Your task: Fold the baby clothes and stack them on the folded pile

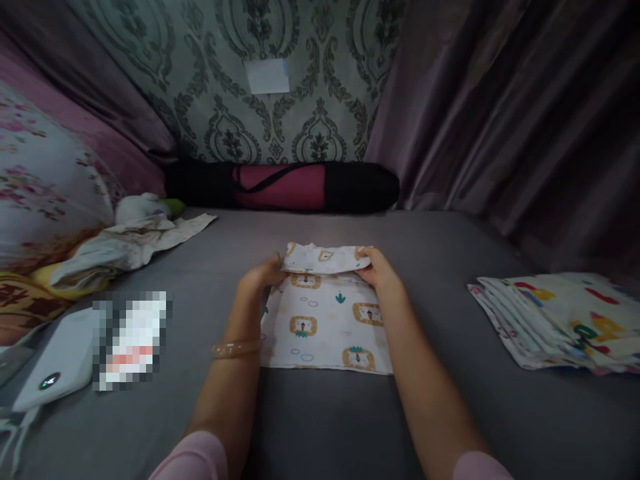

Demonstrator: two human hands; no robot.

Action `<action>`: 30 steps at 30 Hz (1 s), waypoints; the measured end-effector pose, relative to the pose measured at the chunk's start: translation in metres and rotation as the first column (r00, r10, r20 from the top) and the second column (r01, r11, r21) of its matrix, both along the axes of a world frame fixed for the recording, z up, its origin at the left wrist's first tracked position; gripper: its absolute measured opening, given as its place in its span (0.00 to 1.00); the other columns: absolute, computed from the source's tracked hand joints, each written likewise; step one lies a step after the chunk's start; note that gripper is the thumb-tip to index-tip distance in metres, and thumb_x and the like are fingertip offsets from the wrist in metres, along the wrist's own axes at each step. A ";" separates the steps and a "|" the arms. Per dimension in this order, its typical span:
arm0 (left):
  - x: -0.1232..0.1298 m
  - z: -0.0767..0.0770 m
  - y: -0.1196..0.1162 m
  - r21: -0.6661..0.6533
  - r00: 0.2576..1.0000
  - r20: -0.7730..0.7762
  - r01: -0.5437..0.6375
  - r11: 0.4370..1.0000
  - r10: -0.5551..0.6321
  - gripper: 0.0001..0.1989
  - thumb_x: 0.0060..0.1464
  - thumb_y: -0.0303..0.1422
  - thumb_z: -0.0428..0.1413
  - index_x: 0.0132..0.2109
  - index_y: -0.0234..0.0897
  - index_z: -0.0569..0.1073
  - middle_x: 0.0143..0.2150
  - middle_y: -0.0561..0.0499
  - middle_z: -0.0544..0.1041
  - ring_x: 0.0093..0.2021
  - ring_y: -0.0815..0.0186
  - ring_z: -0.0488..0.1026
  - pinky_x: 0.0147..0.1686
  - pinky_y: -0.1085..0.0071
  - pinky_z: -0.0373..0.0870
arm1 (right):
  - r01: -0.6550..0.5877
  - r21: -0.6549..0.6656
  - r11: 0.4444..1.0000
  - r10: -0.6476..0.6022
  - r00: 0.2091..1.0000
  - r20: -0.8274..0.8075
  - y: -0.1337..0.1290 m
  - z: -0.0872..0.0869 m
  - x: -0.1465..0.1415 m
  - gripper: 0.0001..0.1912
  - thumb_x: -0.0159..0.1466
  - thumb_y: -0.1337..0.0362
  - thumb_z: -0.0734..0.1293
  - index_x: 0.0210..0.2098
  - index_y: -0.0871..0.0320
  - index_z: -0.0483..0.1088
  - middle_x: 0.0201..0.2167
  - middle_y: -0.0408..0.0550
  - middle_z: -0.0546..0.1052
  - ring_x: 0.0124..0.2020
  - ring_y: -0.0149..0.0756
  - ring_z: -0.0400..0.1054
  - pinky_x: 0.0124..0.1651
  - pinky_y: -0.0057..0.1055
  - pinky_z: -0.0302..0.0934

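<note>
Could crease crookedly through uneven pulling, with left hand [264, 273] and right hand [381, 269] clamped on folded far edge of white, lion-printed, rectangular cotton-like cloth [327, 340] in front of long black-and-maroon fabric bag [295, 189].

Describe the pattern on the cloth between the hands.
White cloth: tan lion-like faces, teal leaves; head view.

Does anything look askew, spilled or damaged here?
No spill or damage shows. The pale cloth at left lies crumpled, unlike the flat stack of cloths at right. A pixelated patch beside the white device hides whatever it covers.
</note>
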State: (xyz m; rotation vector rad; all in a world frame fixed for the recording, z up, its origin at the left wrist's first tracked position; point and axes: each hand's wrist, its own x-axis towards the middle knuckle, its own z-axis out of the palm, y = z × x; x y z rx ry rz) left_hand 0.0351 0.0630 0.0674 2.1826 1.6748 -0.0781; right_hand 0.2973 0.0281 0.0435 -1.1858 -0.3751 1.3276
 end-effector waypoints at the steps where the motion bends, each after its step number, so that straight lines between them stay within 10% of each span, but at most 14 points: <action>1: 0.000 0.000 0.000 -0.022 1.000 -0.019 -0.011 1.000 0.011 0.18 0.52 0.33 0.54 0.50 0.34 0.68 0.48 0.40 0.77 0.47 0.60 0.74 0.39 0.71 0.68 | 0.023 -0.020 1.000 -0.021 0.996 0.083 0.000 -0.004 0.002 0.16 0.46 0.77 0.59 0.33 0.59 0.66 0.25 0.45 0.75 0.34 0.39 0.73 0.43 0.41 0.69; 6: -0.003 0.003 -0.002 -0.107 0.997 -0.051 -0.066 0.992 0.061 0.16 0.49 0.30 0.54 0.47 0.35 0.70 0.47 0.42 0.77 0.43 0.60 0.75 0.35 0.72 0.68 | 0.042 -0.005 0.999 -0.038 0.947 0.319 -0.002 -0.015 0.011 0.18 0.44 0.77 0.59 0.34 0.59 0.68 0.23 0.41 0.74 0.28 0.34 0.71 0.36 0.32 0.69; 15: -0.011 0.014 -0.004 -0.283 0.995 -0.022 -0.095 0.954 0.093 0.12 0.50 0.33 0.55 0.42 0.33 0.72 0.33 0.47 0.77 0.28 0.67 0.71 0.24 0.76 0.62 | 0.003 -0.016 1.000 0.011 0.585 0.811 -0.005 -0.021 0.033 0.16 0.50 0.74 0.63 0.37 0.59 0.73 0.28 0.43 0.76 0.33 0.36 0.72 0.38 0.29 0.65; 20: -0.024 0.021 -0.005 -0.307 0.998 0.009 -0.055 0.950 0.060 0.12 0.47 0.32 0.57 0.41 0.35 0.72 0.34 0.49 0.77 0.29 0.68 0.71 0.25 0.77 0.62 | 0.032 -0.031 0.999 0.024 0.181 0.983 -0.020 -0.011 0.034 0.22 0.57 0.74 0.62 0.51 0.63 0.69 0.42 0.57 0.76 0.45 0.44 0.70 0.49 0.37 0.63; 26: -0.011 0.022 -0.002 0.134 0.978 0.093 -0.198 0.971 0.187 0.12 0.57 0.34 0.49 0.44 0.36 0.74 0.41 0.44 0.78 0.41 0.62 0.74 0.37 0.72 0.67 | 0.009 0.110 0.994 -0.107 -0.176 0.979 -0.028 0.011 -0.002 0.22 0.67 0.68 0.54 0.57 0.70 0.63 0.57 0.68 0.66 0.60 0.49 0.58 0.59 0.42 0.54; 30: 0.025 0.006 -0.005 0.376 0.981 0.192 -0.037 0.926 -0.038 0.17 0.62 0.28 0.42 0.50 0.33 0.72 0.50 0.40 0.75 0.51 0.61 0.71 0.50 0.68 0.65 | -0.234 0.010 0.972 -0.073 -0.262 0.962 -0.024 0.010 -0.045 0.25 0.71 0.60 0.51 0.64 0.63 0.56 0.67 0.58 0.53 0.69 0.45 0.40 0.67 0.50 0.35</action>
